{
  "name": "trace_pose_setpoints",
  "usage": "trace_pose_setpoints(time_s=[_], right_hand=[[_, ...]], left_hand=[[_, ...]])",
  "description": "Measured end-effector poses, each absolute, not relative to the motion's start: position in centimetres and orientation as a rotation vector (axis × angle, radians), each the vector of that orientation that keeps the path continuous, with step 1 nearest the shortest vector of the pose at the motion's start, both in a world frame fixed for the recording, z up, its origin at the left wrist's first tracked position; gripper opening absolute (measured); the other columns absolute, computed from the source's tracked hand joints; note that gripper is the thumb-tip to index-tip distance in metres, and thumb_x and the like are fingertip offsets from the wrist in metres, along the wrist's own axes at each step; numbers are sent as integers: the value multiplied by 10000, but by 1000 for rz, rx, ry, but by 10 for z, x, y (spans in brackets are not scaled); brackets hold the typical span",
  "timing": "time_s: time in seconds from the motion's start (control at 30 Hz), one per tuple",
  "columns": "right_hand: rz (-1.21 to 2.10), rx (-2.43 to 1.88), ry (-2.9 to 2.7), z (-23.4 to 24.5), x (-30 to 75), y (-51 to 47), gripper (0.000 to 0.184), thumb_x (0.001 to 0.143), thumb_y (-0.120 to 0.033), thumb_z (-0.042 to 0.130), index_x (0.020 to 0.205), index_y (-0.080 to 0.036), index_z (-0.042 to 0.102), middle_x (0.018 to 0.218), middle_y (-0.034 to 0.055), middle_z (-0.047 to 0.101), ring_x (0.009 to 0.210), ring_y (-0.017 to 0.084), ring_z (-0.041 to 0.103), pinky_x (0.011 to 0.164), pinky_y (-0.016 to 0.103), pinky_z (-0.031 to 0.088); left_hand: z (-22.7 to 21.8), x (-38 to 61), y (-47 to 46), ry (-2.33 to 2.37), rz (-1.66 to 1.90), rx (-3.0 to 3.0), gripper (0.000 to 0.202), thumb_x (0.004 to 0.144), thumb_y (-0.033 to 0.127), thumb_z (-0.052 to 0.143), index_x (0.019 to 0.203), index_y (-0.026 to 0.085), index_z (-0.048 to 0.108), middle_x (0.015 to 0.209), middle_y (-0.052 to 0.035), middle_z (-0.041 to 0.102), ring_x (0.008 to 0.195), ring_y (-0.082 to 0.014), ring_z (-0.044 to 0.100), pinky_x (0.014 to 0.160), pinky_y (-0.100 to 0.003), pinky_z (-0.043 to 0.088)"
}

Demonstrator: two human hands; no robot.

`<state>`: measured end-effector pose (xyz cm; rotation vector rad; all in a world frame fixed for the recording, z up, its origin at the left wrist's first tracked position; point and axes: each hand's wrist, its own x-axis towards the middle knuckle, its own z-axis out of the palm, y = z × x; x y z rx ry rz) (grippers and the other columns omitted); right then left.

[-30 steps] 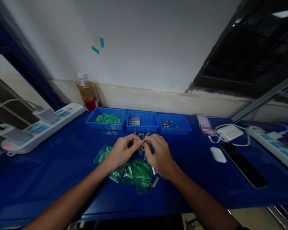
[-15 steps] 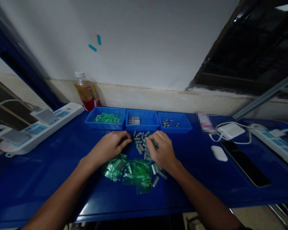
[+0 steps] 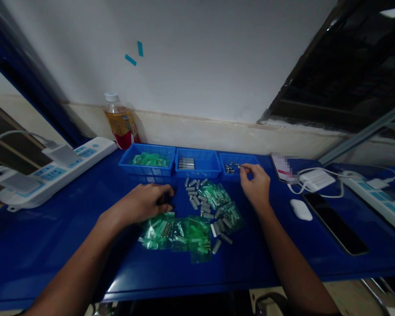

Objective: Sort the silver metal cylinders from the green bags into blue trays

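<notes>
While the left hand (image 3: 148, 201) is parted loosely by the near green packets (image 3: 199, 239), the right hand (image 3: 256, 183) is held narrow at small metal parts (image 3: 229, 168) in the far right tray (image 3: 238, 158); whether one is gripped cannot be told. Parts are best pinched singly and raised over the near rim (image 3: 231, 176), fronted by bare table (image 3: 237, 189).

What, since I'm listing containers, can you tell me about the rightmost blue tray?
The rightmost blue tray is a shallow, open-topped, roughly rectangular bin that looks like plastic, with sloping walls. It sits upright on the blue table at the end of a row of three. Small silvery metal parts lie scattered inside. The right hand hides its front right corner; whether they touch cannot be told.
</notes>
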<state>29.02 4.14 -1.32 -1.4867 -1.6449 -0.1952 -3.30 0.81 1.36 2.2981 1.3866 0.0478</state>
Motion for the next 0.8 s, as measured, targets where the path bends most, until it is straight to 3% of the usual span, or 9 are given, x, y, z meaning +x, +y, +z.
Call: trace_pose_setpoints(time_s=[0.23, 0.43, 0.57, 0.8], right_hand=[[-260, -1594, -1588, -20, 305, 47, 212, 829, -310, 544, 854, -161, 691, 698, 50, 620, 733, 211, 544, 753, 338, 402], [-272, -1655, -1512, -16, 294, 42, 190, 822, -316, 558, 887, -173, 663, 725, 43, 626, 819, 233, 535, 782, 355, 369], [-232, -1451, -1630, -10, 263, 26, 158, 853, -300, 539, 900, -180, 632, 737, 34, 620, 833, 220, 543, 788, 349, 367], [-35, -1175, -2056, -11, 196, -13, 124, 856, -284, 576, 940, -194, 590, 789, 28, 621, 775, 189, 540, 710, 326, 359]], left_hand=[[2, -31, 11, 1491, 98, 2362, 173, 857, 257, 462, 953, 266, 606, 918, -30, 668, 803, -202, 627, 646, -275, 403], [0, -19, 11, 1510, 196, 2430, 151, 848, 219, 474, 919, 233, 607, 976, -44, 655, 846, -209, 617, 668, -291, 428], [3, -8, 9, 1415, 489, 2345, 142, 856, 226, 484, 915, 194, 610, 910, -45, 663, 832, -193, 616, 713, -290, 449], [6, 16, -5, 1227, 1024, 1798, 198, 844, 337, 563, 810, 150, 614, 753, -26, 688, 678, -146, 638, 619, -240, 483]])
